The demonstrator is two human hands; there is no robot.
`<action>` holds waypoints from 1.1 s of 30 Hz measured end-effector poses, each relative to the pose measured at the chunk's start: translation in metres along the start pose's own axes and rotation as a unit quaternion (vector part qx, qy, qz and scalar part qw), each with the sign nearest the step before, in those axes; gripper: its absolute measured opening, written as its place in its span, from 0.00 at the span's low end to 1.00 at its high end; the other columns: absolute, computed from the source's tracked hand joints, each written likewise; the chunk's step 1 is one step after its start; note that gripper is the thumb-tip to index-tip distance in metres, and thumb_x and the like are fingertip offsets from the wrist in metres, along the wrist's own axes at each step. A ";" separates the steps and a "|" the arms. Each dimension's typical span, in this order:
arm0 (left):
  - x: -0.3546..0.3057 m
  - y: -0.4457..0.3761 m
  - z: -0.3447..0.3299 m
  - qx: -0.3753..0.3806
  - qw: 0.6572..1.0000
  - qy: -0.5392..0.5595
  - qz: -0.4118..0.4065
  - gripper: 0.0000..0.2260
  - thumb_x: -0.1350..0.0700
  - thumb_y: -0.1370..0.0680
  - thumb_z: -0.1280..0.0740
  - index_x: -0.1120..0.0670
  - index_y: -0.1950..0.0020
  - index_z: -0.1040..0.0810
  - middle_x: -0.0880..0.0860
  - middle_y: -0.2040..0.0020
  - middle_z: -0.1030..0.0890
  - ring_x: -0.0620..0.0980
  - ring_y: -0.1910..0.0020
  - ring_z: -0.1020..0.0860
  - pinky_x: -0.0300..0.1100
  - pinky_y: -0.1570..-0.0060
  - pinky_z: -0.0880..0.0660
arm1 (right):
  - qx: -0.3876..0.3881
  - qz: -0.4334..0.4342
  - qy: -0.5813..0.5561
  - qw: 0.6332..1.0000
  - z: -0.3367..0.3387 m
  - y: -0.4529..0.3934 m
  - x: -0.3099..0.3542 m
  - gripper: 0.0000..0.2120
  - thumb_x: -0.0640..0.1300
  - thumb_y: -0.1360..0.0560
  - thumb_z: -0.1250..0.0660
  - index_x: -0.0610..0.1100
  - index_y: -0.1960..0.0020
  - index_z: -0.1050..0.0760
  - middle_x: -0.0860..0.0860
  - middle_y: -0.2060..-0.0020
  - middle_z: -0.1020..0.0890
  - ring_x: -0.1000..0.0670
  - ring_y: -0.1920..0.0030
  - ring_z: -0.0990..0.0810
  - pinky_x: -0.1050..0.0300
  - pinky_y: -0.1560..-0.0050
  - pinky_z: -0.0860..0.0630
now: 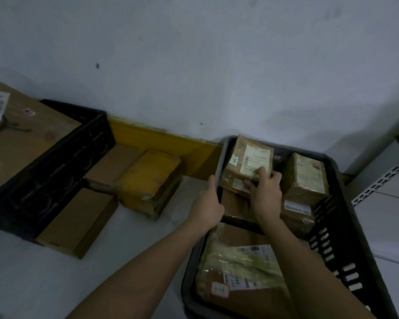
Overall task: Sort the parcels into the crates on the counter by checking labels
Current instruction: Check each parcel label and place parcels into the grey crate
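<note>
A black crate [346, 217] at the right holds several brown taped parcels. My left hand [209, 203] grips the crate's left rim. My right hand [264, 192] holds a brown parcel with a white label [247, 162] at the crate's far left corner, fingers curled over its near edge. Another labelled parcel [305, 176] stands to its right. A large parcel wrapped in clear plastic [237, 268] fills the near part of the crate. A second black crate [55, 166] at the left holds a big cardboard box [21, 143].
Loose on the grey counter [124, 261] between the crates lie a yellow-taped parcel [150, 183] and two flat brown boxes [78, 219]. A yellow strip [161, 143] runs along the foot of the white wall. A perforated metal shelf post [378, 180] stands at the right.
</note>
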State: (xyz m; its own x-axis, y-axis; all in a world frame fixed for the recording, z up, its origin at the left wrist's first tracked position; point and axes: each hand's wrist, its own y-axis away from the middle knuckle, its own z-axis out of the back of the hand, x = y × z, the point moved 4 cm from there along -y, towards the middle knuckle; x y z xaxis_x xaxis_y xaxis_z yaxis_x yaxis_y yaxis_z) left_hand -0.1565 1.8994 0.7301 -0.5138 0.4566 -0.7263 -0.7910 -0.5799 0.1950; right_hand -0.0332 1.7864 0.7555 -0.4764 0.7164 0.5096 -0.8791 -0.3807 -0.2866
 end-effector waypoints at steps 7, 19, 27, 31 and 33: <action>-0.007 0.007 0.008 -0.050 0.998 -0.025 -0.021 0.30 0.57 0.19 0.38 0.53 0.19 0.47 0.60 0.29 0.28 0.60 0.36 0.25 0.52 0.44 0.23 | 0.092 -0.007 0.022 0.995 0.010 0.003 -0.008 0.22 0.51 0.21 0.32 0.48 0.30 0.32 0.41 0.33 0.32 0.38 0.42 0.24 0.42 0.46 0.21; 0.103 0.082 0.078 -0.195 0.965 0.172 -0.027 0.15 0.52 0.15 0.41 0.49 0.28 0.31 0.50 0.32 0.27 0.49 0.34 0.29 0.42 0.36 0.33 | 0.178 0.131 -0.107 0.969 0.052 0.046 0.115 0.20 0.47 0.18 0.36 0.43 0.28 0.27 0.44 0.35 0.21 0.46 0.45 0.20 0.57 0.48 0.28; 0.293 0.142 0.163 -0.245 0.937 0.163 0.189 0.25 0.59 0.17 0.39 0.61 0.22 0.40 0.59 0.30 0.29 0.60 0.35 0.28 0.56 0.32 0.31 | 0.369 0.057 -0.229 0.899 -0.092 0.166 0.217 0.16 0.45 0.18 0.37 0.38 0.34 0.23 0.42 0.51 0.17 0.46 0.58 0.18 0.57 0.59 0.19; 0.349 0.147 0.193 -0.253 0.938 0.158 0.178 0.11 0.67 0.21 0.37 0.55 0.42 0.25 0.54 0.47 0.23 0.54 0.47 0.25 0.50 0.40 0.27 | 0.453 -0.027 -0.229 0.861 -0.176 0.227 0.241 0.19 0.45 0.18 0.38 0.39 0.29 0.27 0.44 0.45 0.18 0.55 0.60 0.25 0.62 0.58 0.28; 0.365 0.138 0.204 -0.234 0.944 0.156 0.173 0.11 0.67 0.22 0.35 0.52 0.47 0.25 0.55 0.48 0.21 0.56 0.46 0.23 0.50 0.43 0.26 | 0.483 -0.069 -0.226 0.843 -0.208 0.250 0.251 0.20 0.44 0.18 0.37 0.38 0.28 0.28 0.45 0.45 0.21 0.51 0.55 0.23 0.56 0.52 0.27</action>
State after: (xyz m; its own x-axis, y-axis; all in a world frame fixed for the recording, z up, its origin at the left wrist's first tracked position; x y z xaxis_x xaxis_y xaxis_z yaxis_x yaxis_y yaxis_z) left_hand -0.5211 2.1236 0.6258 -0.5341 0.0075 -0.8454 -0.3237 -0.9256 0.1963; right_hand -0.3696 1.9924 0.6430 -0.1328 0.5789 0.8045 -0.4220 -0.7675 0.4826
